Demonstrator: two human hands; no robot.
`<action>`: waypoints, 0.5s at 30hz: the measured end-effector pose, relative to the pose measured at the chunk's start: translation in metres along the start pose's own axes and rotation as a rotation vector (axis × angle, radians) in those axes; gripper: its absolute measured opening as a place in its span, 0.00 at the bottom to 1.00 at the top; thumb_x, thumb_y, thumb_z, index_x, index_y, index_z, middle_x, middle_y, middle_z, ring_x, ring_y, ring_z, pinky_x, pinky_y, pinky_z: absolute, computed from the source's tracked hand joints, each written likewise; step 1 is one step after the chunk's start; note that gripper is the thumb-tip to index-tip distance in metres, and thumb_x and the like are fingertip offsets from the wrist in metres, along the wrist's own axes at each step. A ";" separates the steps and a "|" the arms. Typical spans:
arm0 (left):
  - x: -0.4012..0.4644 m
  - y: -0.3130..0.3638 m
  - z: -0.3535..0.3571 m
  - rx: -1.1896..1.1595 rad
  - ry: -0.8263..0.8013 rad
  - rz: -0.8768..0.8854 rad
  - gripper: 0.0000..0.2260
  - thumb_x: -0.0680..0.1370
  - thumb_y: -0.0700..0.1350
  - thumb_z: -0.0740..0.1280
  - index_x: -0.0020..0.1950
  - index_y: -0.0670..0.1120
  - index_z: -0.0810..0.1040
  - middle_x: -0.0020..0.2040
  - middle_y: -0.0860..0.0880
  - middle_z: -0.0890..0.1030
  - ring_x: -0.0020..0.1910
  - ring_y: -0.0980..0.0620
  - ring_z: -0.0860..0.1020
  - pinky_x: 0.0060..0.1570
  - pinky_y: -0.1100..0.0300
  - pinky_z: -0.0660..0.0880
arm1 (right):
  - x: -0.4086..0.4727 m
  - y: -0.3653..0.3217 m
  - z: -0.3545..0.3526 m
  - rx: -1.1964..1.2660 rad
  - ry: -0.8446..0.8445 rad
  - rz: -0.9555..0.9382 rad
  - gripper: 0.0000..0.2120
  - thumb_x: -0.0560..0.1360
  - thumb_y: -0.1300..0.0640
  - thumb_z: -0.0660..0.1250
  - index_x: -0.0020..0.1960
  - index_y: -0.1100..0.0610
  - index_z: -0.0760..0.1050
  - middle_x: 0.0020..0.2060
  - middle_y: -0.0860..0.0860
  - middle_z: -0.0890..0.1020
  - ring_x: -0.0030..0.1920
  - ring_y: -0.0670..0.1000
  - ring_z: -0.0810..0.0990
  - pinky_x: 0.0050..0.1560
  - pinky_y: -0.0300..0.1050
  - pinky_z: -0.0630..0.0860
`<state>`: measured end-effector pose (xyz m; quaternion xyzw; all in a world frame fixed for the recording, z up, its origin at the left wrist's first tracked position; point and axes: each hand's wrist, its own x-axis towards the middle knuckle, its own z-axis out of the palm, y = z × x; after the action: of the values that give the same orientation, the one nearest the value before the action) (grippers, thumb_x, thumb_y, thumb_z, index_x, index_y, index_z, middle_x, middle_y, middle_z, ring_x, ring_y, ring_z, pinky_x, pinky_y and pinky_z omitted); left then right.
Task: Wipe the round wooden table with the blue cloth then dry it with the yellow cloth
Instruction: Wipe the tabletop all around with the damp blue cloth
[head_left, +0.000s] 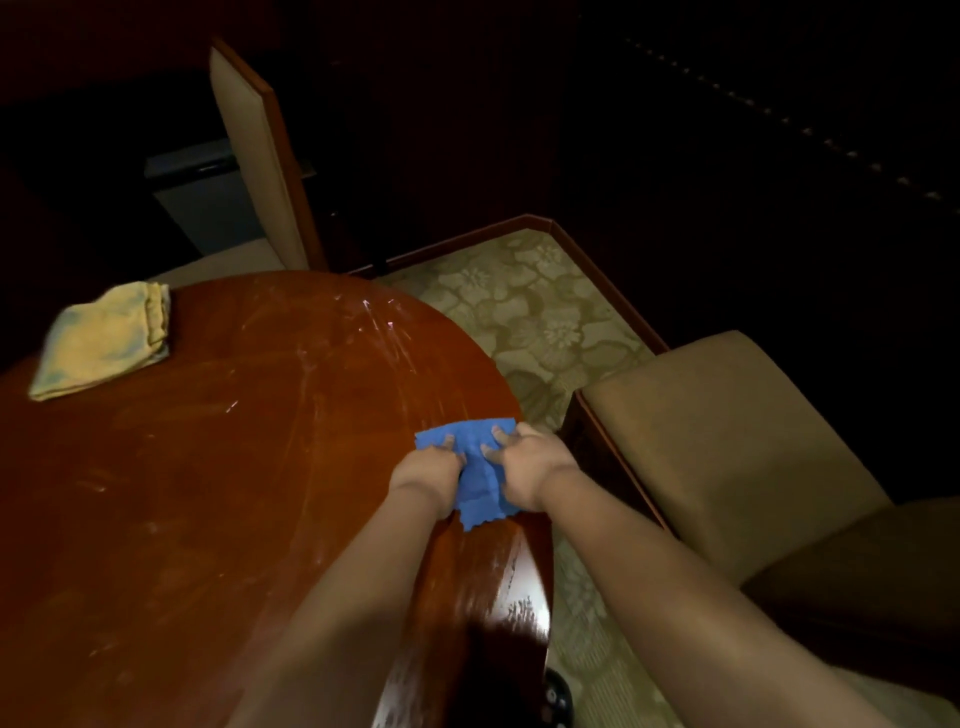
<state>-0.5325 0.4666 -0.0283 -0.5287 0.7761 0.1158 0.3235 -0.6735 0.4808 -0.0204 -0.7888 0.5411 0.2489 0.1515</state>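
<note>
While both hands press a crumpled blue cloth (475, 470) against the round wooden surface (218, 467) near its right rim, the wiping stage looks well under way. The left hand (427, 470) and right hand (524, 467) sit side by side on the cloth, fingers curled into its folds and gripping it. Wet streaks glisten on the surface beyond the cloth, toward the far rim. A folded yellow cloth (101, 340) waits untouched at the far left of the surface, well apart from the blue one. Doing this pass well likely means spreading the cloth flatter, keeping even downward pressure, and overlapping strokes along the rim so no dull patch is missed.
</note>
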 end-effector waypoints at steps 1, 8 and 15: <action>-0.005 0.002 0.003 0.013 -0.001 0.005 0.24 0.82 0.37 0.56 0.77 0.49 0.59 0.79 0.47 0.50 0.69 0.44 0.68 0.60 0.51 0.74 | -0.006 -0.003 0.004 -0.009 -0.007 -0.003 0.28 0.81 0.51 0.54 0.79 0.48 0.47 0.78 0.51 0.48 0.75 0.55 0.52 0.69 0.52 0.64; -0.055 0.026 0.044 0.064 -0.009 0.063 0.25 0.81 0.37 0.56 0.78 0.47 0.57 0.78 0.46 0.53 0.69 0.43 0.68 0.59 0.50 0.74 | -0.071 -0.033 0.032 0.019 -0.030 0.008 0.28 0.82 0.52 0.54 0.79 0.48 0.49 0.78 0.51 0.48 0.75 0.55 0.52 0.69 0.50 0.62; -0.099 0.036 0.077 0.078 0.032 0.105 0.25 0.81 0.37 0.57 0.78 0.47 0.57 0.79 0.47 0.51 0.70 0.43 0.67 0.56 0.49 0.74 | -0.114 -0.071 0.059 0.012 -0.048 0.063 0.27 0.82 0.52 0.52 0.79 0.48 0.48 0.78 0.51 0.48 0.76 0.56 0.51 0.66 0.50 0.64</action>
<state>-0.5125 0.5953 -0.0306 -0.4760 0.8118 0.0941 0.3249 -0.6541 0.6254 -0.0083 -0.7644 0.5633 0.2692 0.1610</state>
